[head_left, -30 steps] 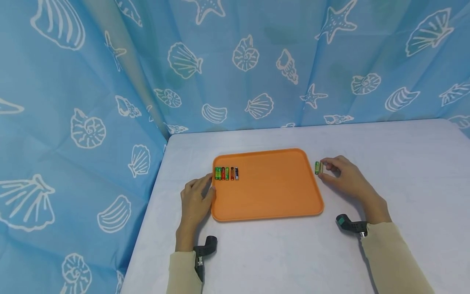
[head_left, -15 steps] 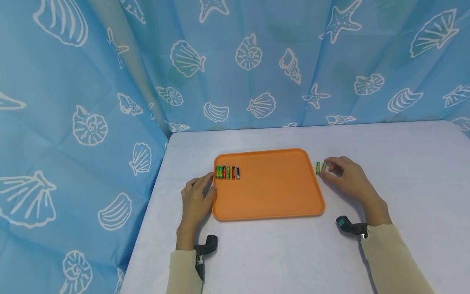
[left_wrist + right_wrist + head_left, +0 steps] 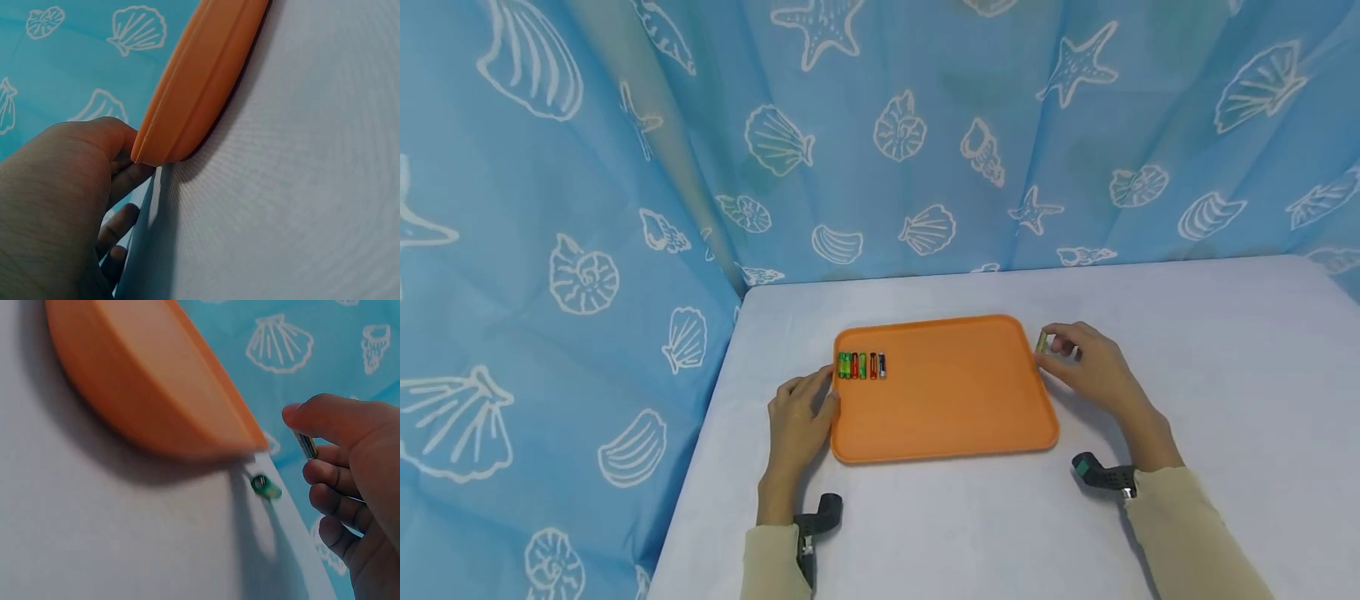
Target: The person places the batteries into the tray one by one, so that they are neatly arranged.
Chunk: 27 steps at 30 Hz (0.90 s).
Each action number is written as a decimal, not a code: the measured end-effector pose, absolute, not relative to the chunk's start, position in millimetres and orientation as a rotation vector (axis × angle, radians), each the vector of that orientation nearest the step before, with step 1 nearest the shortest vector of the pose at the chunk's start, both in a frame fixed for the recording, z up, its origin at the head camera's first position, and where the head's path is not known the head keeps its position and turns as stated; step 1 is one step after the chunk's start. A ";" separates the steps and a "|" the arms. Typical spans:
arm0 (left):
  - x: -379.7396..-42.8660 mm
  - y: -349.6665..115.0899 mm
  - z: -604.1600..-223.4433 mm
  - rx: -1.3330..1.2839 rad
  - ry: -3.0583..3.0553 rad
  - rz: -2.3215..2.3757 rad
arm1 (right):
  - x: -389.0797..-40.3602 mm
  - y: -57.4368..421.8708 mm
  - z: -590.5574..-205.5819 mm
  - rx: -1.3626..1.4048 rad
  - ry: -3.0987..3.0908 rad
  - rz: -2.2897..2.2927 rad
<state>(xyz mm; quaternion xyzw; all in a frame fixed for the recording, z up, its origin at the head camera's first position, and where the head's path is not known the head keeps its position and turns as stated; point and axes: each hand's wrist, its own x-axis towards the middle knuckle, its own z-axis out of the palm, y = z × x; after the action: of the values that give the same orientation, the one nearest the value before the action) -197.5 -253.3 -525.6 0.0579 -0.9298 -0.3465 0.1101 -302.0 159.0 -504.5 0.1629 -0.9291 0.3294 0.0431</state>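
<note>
My right hand (image 3: 1090,367) pinches a slim pale-gold battery (image 3: 1042,341) between thumb and finger, just off the tray's right edge. In the right wrist view this battery (image 3: 306,445) hangs tilted above the table. A green battery (image 3: 265,486) is on the table beside the tray; in the head view it cannot be made out. Against the left side of the orange tray (image 3: 940,392) rests my left hand (image 3: 797,425), thumb and fingers touching the rim (image 3: 169,106). Several batteries (image 3: 862,366), green, red, dark and blue, lie side by side at the tray's upper left.
The tray lies on a white-covered table (image 3: 955,525). Behind it and along the left hangs a blue curtain (image 3: 850,167) with white shell prints. Each wrist wears a black camera mount (image 3: 1105,475).
My right hand has lifted the pale-gold battery off the table and carried it left, closer to the tray. The left hand stays at the tray edge. The head view has tilted slightly.
</note>
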 end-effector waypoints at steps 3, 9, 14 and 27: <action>-198.0 -253.0 -526.4 0.156 -2.723 -1.011 | -301.3 151.4 -502.8 0.525 -2.830 1.015; -196.6 -252.7 -529.8 0.170 -2.723 -0.998 | -296.2 133.4 -501.2 0.595 -2.839 1.026; -196.1 -253.2 -531.1 0.160 -2.710 -0.992 | -289.8 117.9 -500.1 0.714 -2.777 1.045; -194.7 -250.2 -532.7 0.167 -2.697 -0.975 | -291.0 96.9 -518.6 0.858 -2.751 1.062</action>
<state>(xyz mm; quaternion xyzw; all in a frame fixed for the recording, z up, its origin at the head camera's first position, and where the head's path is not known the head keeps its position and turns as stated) -194.7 -250.2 -532.7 0.0576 -0.9304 -0.3364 0.1339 -291.0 96.9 -518.6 0.2791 -0.8952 0.3457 0.0354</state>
